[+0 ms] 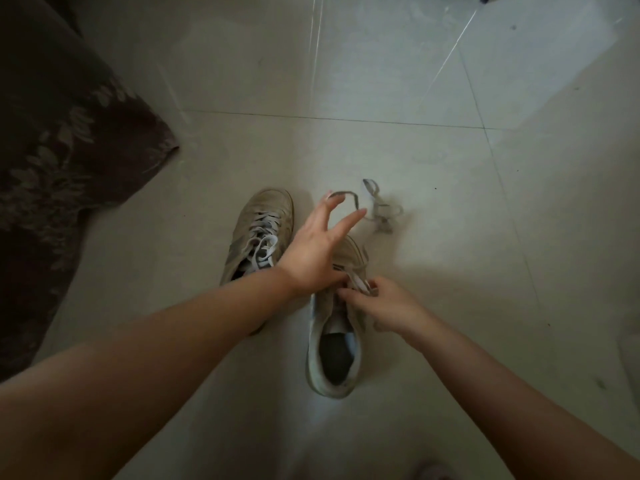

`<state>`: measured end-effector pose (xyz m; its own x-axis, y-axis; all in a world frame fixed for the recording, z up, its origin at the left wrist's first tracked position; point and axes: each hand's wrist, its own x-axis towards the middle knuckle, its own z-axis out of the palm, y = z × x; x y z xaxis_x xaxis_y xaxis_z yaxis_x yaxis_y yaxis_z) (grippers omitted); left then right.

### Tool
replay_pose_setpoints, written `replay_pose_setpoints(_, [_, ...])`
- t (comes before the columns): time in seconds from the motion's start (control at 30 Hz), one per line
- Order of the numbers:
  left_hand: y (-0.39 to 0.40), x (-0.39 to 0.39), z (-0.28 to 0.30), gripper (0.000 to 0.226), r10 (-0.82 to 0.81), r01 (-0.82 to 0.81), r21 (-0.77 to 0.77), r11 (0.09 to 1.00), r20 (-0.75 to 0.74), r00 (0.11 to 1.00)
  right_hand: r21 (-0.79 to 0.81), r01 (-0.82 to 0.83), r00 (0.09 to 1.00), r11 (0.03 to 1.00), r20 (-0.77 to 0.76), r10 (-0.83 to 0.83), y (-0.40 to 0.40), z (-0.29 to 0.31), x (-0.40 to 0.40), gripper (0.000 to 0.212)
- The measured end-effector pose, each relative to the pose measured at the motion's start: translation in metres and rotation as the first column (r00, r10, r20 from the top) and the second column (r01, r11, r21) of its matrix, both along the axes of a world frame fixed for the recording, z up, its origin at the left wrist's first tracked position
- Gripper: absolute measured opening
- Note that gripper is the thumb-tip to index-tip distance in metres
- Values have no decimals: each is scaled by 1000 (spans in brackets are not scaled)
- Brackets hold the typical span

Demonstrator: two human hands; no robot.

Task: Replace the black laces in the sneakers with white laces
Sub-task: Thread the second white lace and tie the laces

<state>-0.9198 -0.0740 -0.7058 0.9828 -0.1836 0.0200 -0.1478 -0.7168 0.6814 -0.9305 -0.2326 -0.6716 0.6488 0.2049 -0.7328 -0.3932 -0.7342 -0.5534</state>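
**Pale Tiled Floor, Two Sneakers, One Lace Pulled Free**

Glossy pale floor tiles fill the scene, with a dark floral-patterned fabric spread along the left edge. Two worn beige sneakers stand side by side on the tiles, toes pointing away from the camera. The left sneaker is already threaded with a white lace, tied loosely over its tongue. The right sneaker sits nearer the camera, its dark insole showing through the open collar. A person's left hand reaches forward above the right sneaker's toe, fingers spread and lifted; a dark lace hangs from the tips of the index and middle fingers, though how it is caught there is unclear, and it trails down to a tangled heap on the floor just beyond the shoe. The right hand rests at the right sneaker's eyelets, fingers curled and pinching a pale lace at the throat of the shoe. Both bare forearms stretch in from the bottom corners, the left crossing in front of the left sneaker's heel
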Motion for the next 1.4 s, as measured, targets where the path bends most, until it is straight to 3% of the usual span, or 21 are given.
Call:
replay_pose_setpoints(0.1, [9,15,13,93,-98,91,72,993,101,990,-163,-201,952,966,201,232,0,-2,7,29])
replay_pose_setpoints(0.17, [11,17,14,81,-147,140,58,988,132,980,-175,-188,935,966,269,230,-1,-6,14,24])
replay_pose_setpoints(0.27, [6,-2,1,66,-193,193,-60,979,-1,981,-85,-102,922,991,367,126,0,-9,18,24])
replay_pose_setpoints(0.4, [-14,-32,-20,82,-14,16,10,1000,-202,979,-68,-163,748,984,642,168,5,-12,15,31])
replay_pose_setpoints(0.47, [-23,-35,-23,80,105,-103,20,994,-239,965,57,-143,752,988,655,72,6,-15,13,29])
replay_pose_setpoints(0.57, [-26,-31,-26,78,179,-165,78,983,-226,958,348,114,897,930,367,-247,7,-15,8,28])
replay_pose_setpoints(0.67, [-26,-27,-28,76,201,-176,128,976,-227,953,597,377,873,708,26,-486,12,-1,9,38])
replay_pose_setpoints(0.73, [-24,-25,-30,75,253,-231,114,966,-246,936,713,530,820,458,-294,-491,16,18,13,42])
replay_pose_setpoints(0.8, [-23,-24,-32,75,279,-260,109,959,-244,929,696,643,756,320,-510,-410,15,36,16,43])
replay_pose_setpoints(0.87, [-23,-23,-34,76,272,-251,118,961,-236,933,637,678,732,367,-537,-420,13,43,18,44])
replay_pose_setpoints(0.9, [-23,-22,-34,75,270,-250,114,962,-233,934,598,650,757,470,-450,-474,10,39,19,42])
replay_pose_setpoints(0.97, [-23,-22,-34,74,274,-262,83,962,-234,933,400,450,883,798,-67,-464,1,23,19,32])
replay_pose_setpoints(1.0, [-23,-23,-34,74,281,-274,65,960,-231,931,232,329,925,916,116,-361,-3,14,19,24])
replay_pose_setpoints(1.03, [-23,-24,-34,74,290,-286,55,957,-220,931,78,229,941,970,236,-241,-8,6,18,17])
replay_pose_setpoints(1.1, [-23,-25,-35,77,312,-306,59,950,-188,931,-108,90,943,990,330,-50,-12,-5,17,19])
replay_pose_setpoints(1.17, [-24,-25,-33,80,325,-318,66,946,-190,927,-241,-59,936,969,324,138,-9,-8,16,24])
replay_pose_setpoints(1.27, [-26,-24,-28,83,334,-330,60,942,-240,911,-428,-299,853,853,280,440,5,-7,18,32])
replay_pose_setpoints(1.33, [-27,-24,-26,79,336,-334,51,941,-259,906,-415,-366,803,833,311,508,14,5,18,33])
replay_pose_setpoints(1.4, [-25,-22,-26,74,319,-315,61,947,-275,907,-269,-464,752,844,383,536,19,26,16,39])
